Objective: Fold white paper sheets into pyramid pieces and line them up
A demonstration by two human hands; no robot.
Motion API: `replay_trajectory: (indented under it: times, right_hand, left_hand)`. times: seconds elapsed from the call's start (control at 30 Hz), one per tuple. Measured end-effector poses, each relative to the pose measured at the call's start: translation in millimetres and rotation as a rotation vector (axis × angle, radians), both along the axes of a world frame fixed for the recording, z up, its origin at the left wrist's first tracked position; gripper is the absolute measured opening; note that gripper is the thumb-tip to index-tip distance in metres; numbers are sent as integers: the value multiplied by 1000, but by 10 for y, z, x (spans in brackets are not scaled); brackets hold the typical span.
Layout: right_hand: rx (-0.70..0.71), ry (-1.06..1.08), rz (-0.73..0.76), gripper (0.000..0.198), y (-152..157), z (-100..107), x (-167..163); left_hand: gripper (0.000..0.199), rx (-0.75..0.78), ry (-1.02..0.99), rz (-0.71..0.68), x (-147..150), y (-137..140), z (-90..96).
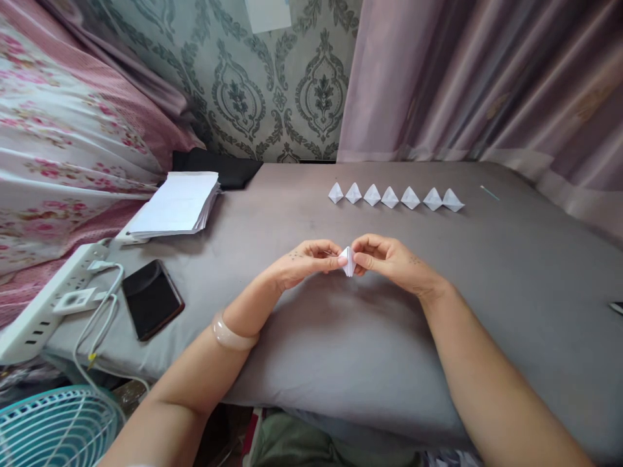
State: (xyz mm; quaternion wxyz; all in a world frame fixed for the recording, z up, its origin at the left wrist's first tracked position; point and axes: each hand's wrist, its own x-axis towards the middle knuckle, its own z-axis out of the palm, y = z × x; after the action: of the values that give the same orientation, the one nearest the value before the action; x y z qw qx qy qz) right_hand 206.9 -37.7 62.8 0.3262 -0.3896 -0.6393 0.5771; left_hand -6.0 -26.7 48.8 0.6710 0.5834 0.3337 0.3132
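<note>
A small white folded paper piece [349,263] is held upright between both hands, above the grey cloth. My left hand [311,261] pinches its left side, thumb in front and fingers curled behind. From the other side my right hand [389,261] grips the same piece with thumb and fingertips. Creased layers show along its middle and lower edge; the fingers cover its sides. Beyond the hands, several similar folded white paper pieces [372,196] stand in a row on the cloth.
At the left lie a stack of white paper [175,204], a dark phone [152,299] and a white power strip [46,305] with plugged-in cables [109,292]. A blue-green fan [56,428] stands below. A thin stick [489,192] lies far right on the grey cloth [272,201].
</note>
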Motion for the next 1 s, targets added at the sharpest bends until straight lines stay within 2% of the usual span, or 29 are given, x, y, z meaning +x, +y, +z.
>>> replay_trajectory:
  times: [0.17,0.33,0.43,0.57,0.67,0.83,1.0]
  right_hand:
    - [169,-73,-130,27,19,-56,-27]
    - [212,13,-208,25,62,-169,-76]
    - [269,71,-317,22,68,-212,-136]
    - [343,86,-429,23,57,-248,-215]
    - [346,95,-467,24,46,-256,-246]
    - [300,119,-482,32,21,-222,-282]
    - [248,126,-454,29,-8,-169,-301]
  left_hand:
    - [24,13,-79,51,34,-7,-30]
    - [22,149,-202,186,102,3,-60]
    - [21,174,-254,280,143,6,-69]
    - [35,140,-319,376,186,-9,-71]
    - [44,105,-331,400,205,-24,-69]
    - [38,86,-331,422,218,-32,-81]
    - [34,23,-311,382,193,-28,-57]
